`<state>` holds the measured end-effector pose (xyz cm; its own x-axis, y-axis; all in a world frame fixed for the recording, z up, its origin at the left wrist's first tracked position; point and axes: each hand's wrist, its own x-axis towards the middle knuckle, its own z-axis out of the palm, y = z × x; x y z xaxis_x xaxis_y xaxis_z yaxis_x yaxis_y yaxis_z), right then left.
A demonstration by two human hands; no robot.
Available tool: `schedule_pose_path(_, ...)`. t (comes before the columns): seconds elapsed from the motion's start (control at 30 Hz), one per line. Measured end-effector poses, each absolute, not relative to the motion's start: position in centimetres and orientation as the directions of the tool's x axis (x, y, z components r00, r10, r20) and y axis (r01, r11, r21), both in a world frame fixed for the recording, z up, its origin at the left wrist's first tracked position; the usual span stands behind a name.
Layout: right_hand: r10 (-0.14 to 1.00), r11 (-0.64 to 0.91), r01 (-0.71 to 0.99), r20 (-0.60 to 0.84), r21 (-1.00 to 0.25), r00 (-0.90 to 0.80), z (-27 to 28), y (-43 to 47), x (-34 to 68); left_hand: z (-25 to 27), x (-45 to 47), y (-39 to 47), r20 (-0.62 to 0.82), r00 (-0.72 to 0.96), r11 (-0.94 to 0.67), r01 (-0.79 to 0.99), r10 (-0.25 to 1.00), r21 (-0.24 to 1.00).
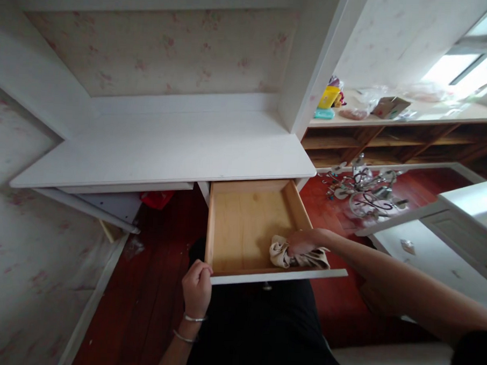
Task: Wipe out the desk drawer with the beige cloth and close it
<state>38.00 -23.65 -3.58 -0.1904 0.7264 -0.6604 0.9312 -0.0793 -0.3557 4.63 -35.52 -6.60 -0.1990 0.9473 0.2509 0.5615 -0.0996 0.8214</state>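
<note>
A wooden drawer (245, 220) with a white front stands pulled out from under the white desk (180, 142). My left hand (197, 288) is closed around the left end of the drawer's front. Inside the drawer, at its front right corner, my right hand (303, 242) presses a crumpled beige cloth (279, 253) against the wood. The fingers of that hand are partly hidden in the folds. Below the drawer front, a small knob (267, 286) shows against my dark clothing.
A chandelier (368, 190) lies on the red wood floor to the right. Behind it, a low shelf unit (374, 140) carries a yellow container (328, 97), plastic bags and a small box (391, 107). White furniture (434, 250) stands at the right. Something red (157, 199) lies under the desk.
</note>
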Motion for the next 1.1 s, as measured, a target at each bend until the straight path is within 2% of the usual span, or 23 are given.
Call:
schedule_pose_path(0.17, 0.562, -0.114, 0.912, -0.782, -0.395, -0.268, -2.2, -23.1, 37.8, -6.9, 4.6, -35.7, 0.243, -0.210, -0.091, 0.548, 0.947, 0.832)
schedule_pose_path(0.3, 0.517, -0.160, 0.862, -0.785, -0.481, -0.341, -1.6, -22.8, 36.0, -6.9, 4.7, -35.6, 0.263, -0.215, -0.109, 0.541, 0.941, 0.834)
schedule_pose_path(0.57, 0.606, -0.244, 0.711, -0.676, -0.660, -0.419, -3.0, -22.6, 26.7, -7.1, 4.8, -35.4, 0.278, -0.226, -0.122, 0.530, 0.934, 0.839)
schedule_pose_path(0.67, 0.624, -0.377, 0.539, -0.637, -0.753, -0.453, -3.7, -23.8, 22.7, -7.2, 4.9, -35.5, 0.277, -0.236, -0.119, 0.523, 0.931, 0.844)
schedule_pose_path(0.77, 0.625, -0.534, 0.351, -0.639, -0.769, -0.449, -4.2, -24.8, 19.9, -7.2, 5.0, -35.6, 0.275, -0.259, -0.110, 0.510, 0.926, 0.853)
schedule_pose_path(0.93, 0.678, -0.639, 0.177, -0.656, -0.749, -0.332, -4.5, -23.1, 17.8, -7.2, 5.1, -35.6, 0.288, -0.297, -0.103, 0.510, 0.910, 0.854)
schedule_pose_path(1.1, 0.799, -0.581, 0.098, -0.589, -0.808, -0.121, -5.0, -17.0, 16.4, -7.6, 5.1, -35.7, 0.281, -0.312, -0.117, 0.456, 0.907, 0.882)
